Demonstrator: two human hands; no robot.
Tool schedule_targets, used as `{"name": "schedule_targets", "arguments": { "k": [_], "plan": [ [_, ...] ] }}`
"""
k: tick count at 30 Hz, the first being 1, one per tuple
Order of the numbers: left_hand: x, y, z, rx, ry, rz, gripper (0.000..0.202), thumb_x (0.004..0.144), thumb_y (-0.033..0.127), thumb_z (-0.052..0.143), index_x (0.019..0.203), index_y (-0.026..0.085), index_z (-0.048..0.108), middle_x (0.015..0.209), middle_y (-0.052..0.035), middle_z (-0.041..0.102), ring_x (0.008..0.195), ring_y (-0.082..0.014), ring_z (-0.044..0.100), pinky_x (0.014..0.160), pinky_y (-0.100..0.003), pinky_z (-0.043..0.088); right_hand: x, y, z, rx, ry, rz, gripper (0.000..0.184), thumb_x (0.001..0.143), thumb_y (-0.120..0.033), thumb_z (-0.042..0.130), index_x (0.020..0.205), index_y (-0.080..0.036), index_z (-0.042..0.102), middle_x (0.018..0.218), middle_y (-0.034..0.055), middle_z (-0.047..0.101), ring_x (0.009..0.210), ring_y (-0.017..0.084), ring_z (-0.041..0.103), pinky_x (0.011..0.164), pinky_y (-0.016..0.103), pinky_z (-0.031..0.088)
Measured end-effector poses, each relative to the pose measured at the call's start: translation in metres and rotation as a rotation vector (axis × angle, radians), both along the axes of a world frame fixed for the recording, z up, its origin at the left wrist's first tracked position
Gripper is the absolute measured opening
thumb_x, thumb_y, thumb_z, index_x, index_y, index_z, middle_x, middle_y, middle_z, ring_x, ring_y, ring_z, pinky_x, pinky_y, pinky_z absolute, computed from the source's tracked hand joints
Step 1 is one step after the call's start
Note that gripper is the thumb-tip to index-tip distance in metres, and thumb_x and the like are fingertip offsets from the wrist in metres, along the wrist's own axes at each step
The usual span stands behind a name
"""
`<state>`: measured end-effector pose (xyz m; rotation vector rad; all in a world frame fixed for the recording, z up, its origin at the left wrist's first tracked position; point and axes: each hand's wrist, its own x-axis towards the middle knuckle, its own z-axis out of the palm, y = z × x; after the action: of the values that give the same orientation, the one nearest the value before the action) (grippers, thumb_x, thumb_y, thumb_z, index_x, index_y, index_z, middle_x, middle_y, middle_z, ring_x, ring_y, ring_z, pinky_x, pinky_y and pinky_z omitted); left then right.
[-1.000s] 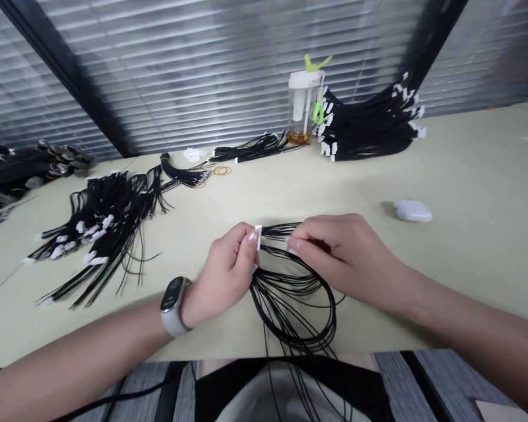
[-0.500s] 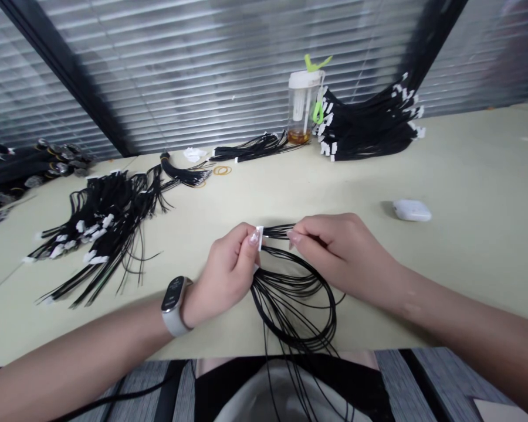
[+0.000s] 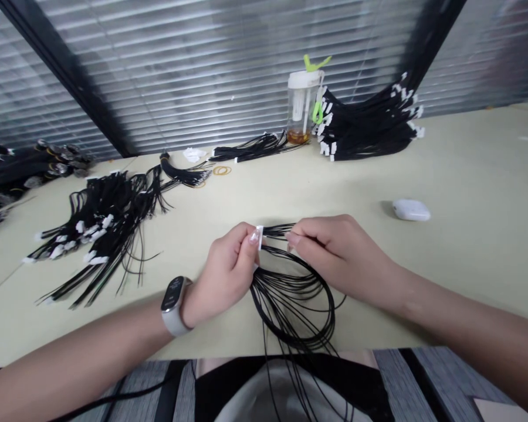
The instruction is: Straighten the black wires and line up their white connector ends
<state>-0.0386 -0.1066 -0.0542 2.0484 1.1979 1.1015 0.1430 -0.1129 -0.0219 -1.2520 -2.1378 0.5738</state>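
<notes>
My left hand (image 3: 226, 272) is closed, pinching a small white connector (image 3: 259, 237) between thumb and forefinger. Thin black wires (image 3: 278, 231) run from the connector to my right hand (image 3: 334, 255), whose fingers pinch them just right of it. Below both hands a bundle of black wires (image 3: 299, 305) loops on the pale table (image 3: 290, 187) and hangs over its near edge toward my lap. A watch with a white strap sits on my left wrist.
A heap of black wire harnesses with white connectors (image 3: 101, 220) lies at the left. A taller stack (image 3: 369, 126) stands at the back beside a clear bottle with a green lid (image 3: 303, 105). A white earbud case (image 3: 411, 210) is at the right. Rubber bands (image 3: 222, 170) lie near the window blinds.
Almost nothing moved. My right hand's fingertips shifted slightly along the wires near the connector; my left hand stayed put.
</notes>
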Motion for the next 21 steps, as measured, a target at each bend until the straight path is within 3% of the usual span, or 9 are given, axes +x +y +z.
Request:
{"name": "schedule_targets", "arguments": {
  "k": [4, 8, 13, 17, 21],
  "plan": [
    [0.000, 0.000, 0.000, 0.011, 0.014, -0.001, 0.030, 0.091, 0.032, 0.034, 0.068, 0.017, 0.045, 0.055, 0.0024, 0.048, 0.049, -0.0078, 0.042, 0.048, -0.021, 0.034, 0.000, 0.000, -0.002, -0.025, 0.019, 0.006, 0.029, 0.086, -0.023, 0.042, 0.058, -0.016, 0.046, 0.051, -0.0060, 0.043, 0.050, 0.005, 0.037, 0.048, 0.020, 0.026],
    [0.000, 0.000, 0.000, 0.041, 0.049, -0.020, 0.031, 0.091, 0.030, 0.033, 0.066, 0.018, 0.045, 0.053, 0.0026, 0.047, 0.048, -0.0081, 0.042, 0.047, -0.021, 0.034, -0.002, 0.000, -0.007, 0.057, -0.048, 0.012, 0.019, 0.084, -0.022, 0.046, 0.068, -0.017, 0.055, 0.061, -0.0038, 0.055, 0.057, 0.007, 0.044, 0.054, 0.022, 0.029],
    [0.000, 0.000, 0.001, 0.044, 0.109, -0.063, 0.030, 0.091, 0.029, 0.033, 0.067, 0.018, 0.045, 0.054, 0.0025, 0.047, 0.047, -0.0081, 0.042, 0.047, -0.022, 0.033, -0.005, 0.000, -0.010, 0.133, -0.118, 0.056, 0.020, 0.086, -0.021, 0.043, 0.073, -0.016, 0.057, 0.070, -0.0001, 0.060, 0.065, 0.010, 0.050, 0.060, 0.023, 0.032],
    [0.000, 0.002, 0.001, 0.017, 0.081, -0.026, 0.032, 0.091, 0.031, 0.034, 0.065, 0.017, 0.045, 0.054, 0.0022, 0.047, 0.049, -0.0085, 0.042, 0.048, -0.022, 0.034, 0.000, 0.005, -0.008, 0.159, -0.143, 0.036, 0.018, 0.086, -0.023, 0.045, 0.076, -0.016, 0.058, 0.074, 0.0012, 0.060, 0.068, 0.011, 0.052, 0.062, 0.024, 0.034],
    [0.000, 0.008, 0.001, -0.062, -0.017, 0.041, 0.036, 0.091, 0.038, 0.033, 0.062, 0.018, 0.042, 0.051, 0.0018, 0.045, 0.049, -0.0094, 0.041, 0.047, -0.022, 0.033, 0.009, 0.010, -0.006, 0.166, -0.211, -0.033, 0.004, 0.080, -0.021, 0.053, 0.082, -0.018, 0.055, 0.075, 0.0001, 0.058, 0.064, 0.011, 0.049, 0.058, 0.023, 0.032]
  ]
}}
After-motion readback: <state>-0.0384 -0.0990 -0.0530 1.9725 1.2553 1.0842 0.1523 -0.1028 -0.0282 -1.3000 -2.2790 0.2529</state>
